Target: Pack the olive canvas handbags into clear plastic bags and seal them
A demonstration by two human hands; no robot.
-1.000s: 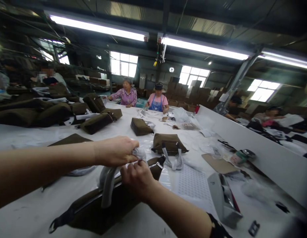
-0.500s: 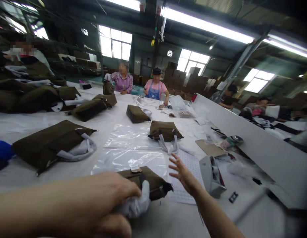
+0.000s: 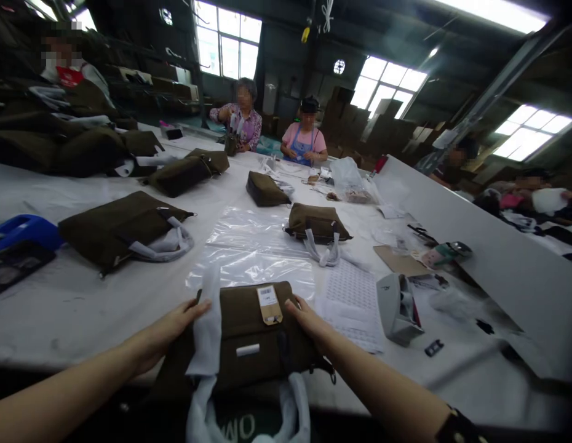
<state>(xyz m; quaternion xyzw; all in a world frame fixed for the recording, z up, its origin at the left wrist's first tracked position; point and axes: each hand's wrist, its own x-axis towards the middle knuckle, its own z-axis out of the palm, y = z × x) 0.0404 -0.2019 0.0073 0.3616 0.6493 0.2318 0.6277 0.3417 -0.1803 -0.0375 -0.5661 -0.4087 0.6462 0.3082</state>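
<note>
An olive-brown handbag (image 3: 242,307) lies at the table's near edge, with its wrapped handles (image 3: 200,400) hanging toward me. A tan and white tag (image 3: 270,306) rests on its front. My left hand (image 3: 179,323) grips the bag's left side, thumb over a strip of white wrapping (image 3: 210,326). On the opposite side my right hand (image 3: 309,317) is closed on the bag's edge, thumb on top; the other fingers are mostly hidden. Beyond the bag, clear plastic bags (image 3: 262,246) lie flat on the table.
Similar handbags (image 3: 124,231) stand at left, with another (image 3: 317,223) ahead. A printed sheet (image 3: 353,301), an open grey box (image 3: 397,311) and a bottle (image 3: 445,253) lie right, beside a low white partition (image 3: 475,246). A blue tape dispenser (image 3: 27,234) is far left. Two people sit across the table.
The handbag has turned so its tagged front faces up, handles toward me. My right hand, earlier spread in the air, now holds its right side; my left hand has moved from the handle to the left side.
</note>
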